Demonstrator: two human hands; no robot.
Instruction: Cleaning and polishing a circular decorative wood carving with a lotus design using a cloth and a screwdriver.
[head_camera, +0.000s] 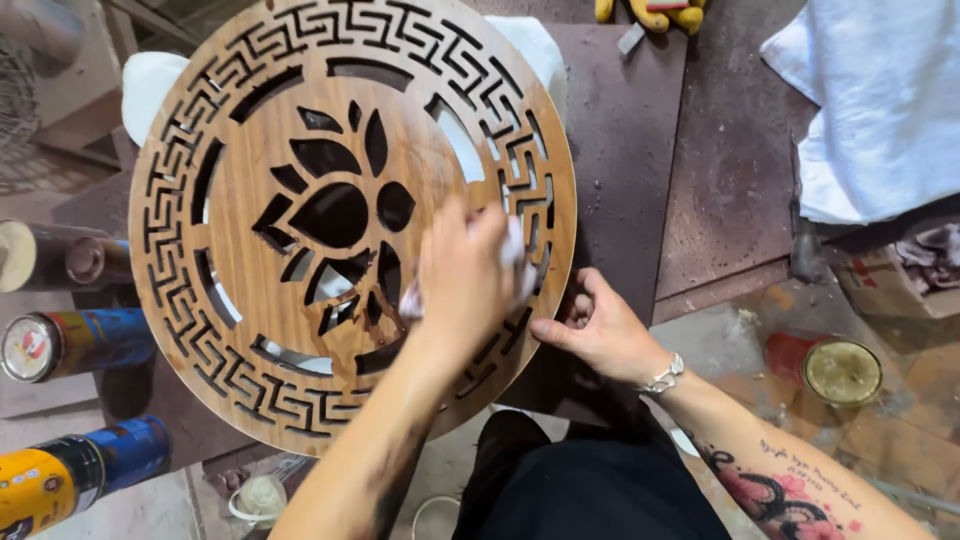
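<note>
The person's left hand (462, 268) is closed around a small white rag (514, 262), pressing it flat against the face of a round wooden panel (350, 215) — a disc cut through with a lotus shape at its centre and a key-pattern band round the rim. The panel lies flat on a dark, stained counter (625, 140), its near edge overhanging toward the person's lap. The right hand (598, 325) rests at the panel's lower right rim with fingers curled against the edge, holding nothing; it looks placed there to brace the disc so that it does not slide under the rubbing hand. Wet, darker patches show on the wood near the rag.

Spray cans (70, 340) lie on their sides to the left, just beside the panel, close enough to crowd its edge. A white cloth (880, 100) is heaped at the upper right, well apart — and a round open tin (840, 370) sits lower right, near the right forearm. A white pad (150, 85) peeks out from under the panel's far side.
</note>
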